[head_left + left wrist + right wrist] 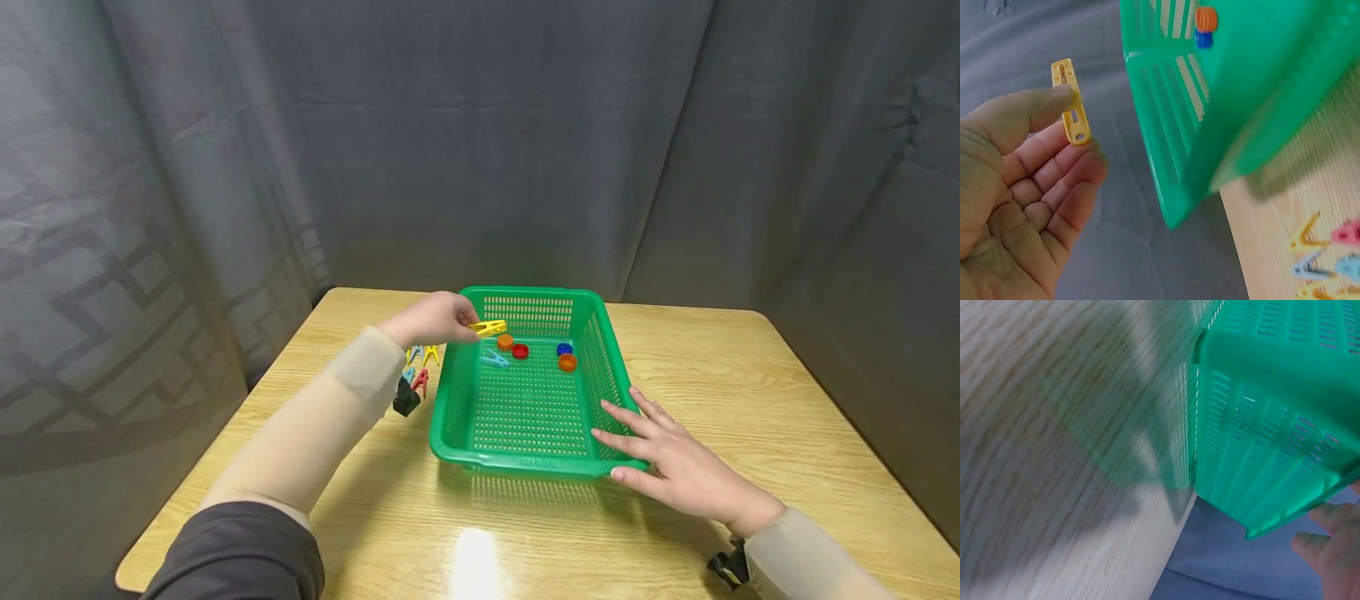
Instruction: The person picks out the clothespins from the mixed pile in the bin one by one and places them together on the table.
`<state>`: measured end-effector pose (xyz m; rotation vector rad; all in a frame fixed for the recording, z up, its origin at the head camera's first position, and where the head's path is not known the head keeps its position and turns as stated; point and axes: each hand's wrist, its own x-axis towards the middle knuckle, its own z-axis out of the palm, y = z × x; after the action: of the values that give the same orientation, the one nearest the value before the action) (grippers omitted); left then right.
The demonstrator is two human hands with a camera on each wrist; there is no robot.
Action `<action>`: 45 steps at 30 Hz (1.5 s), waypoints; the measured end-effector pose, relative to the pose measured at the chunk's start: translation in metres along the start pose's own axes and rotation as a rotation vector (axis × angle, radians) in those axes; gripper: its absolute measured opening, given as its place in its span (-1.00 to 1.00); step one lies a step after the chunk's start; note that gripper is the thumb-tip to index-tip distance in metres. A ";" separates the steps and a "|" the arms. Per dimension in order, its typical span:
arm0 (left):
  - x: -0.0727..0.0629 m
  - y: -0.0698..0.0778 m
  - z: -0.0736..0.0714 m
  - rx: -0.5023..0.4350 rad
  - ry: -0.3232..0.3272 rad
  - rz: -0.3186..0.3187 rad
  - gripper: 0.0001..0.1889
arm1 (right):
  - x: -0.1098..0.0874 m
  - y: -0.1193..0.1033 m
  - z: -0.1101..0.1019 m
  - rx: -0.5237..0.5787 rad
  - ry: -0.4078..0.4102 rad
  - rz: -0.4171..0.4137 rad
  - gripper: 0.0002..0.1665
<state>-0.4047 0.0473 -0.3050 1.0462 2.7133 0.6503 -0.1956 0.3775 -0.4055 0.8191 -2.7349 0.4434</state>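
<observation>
Between thumb and fingers, my left hand pinches a yellow clothespin above the left side of a green plastic basket. The left wrist view shows that clothespin held near one end. My right hand rests on the basket's near right rim corner with fingers spread. Inside the basket lie a light blue clothespin, a red bottle cap, a blue cap and two orange caps, one of them the orange cap at the right.
Left of the basket, several clothespins in yellow, blue and red lie on the wooden table, among them a red clothespin. The left wrist's black camera mount partly covers that group. Grey curtains hang behind the table.
</observation>
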 end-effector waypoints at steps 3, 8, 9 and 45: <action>-0.007 -0.011 -0.005 -0.022 0.026 -0.042 -0.73 | 0.000 0.000 0.000 0.004 -0.003 -0.001 -0.47; -0.021 -0.031 -0.011 -0.043 0.069 -0.094 -0.77 | 0.000 0.001 0.000 0.012 -0.002 -0.003 -0.47; -0.023 -0.036 -0.011 -0.042 0.078 -0.101 -0.77 | 0.000 0.000 0.000 0.013 0.000 -0.004 -0.47; -0.096 -0.164 0.031 -0.159 0.169 -0.522 -0.64 | 0.001 0.000 0.000 0.013 0.010 -0.014 -0.47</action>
<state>-0.4225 -0.1153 -0.4076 0.2312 2.8345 0.8588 -0.1960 0.3768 -0.4055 0.8361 -2.7187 0.4614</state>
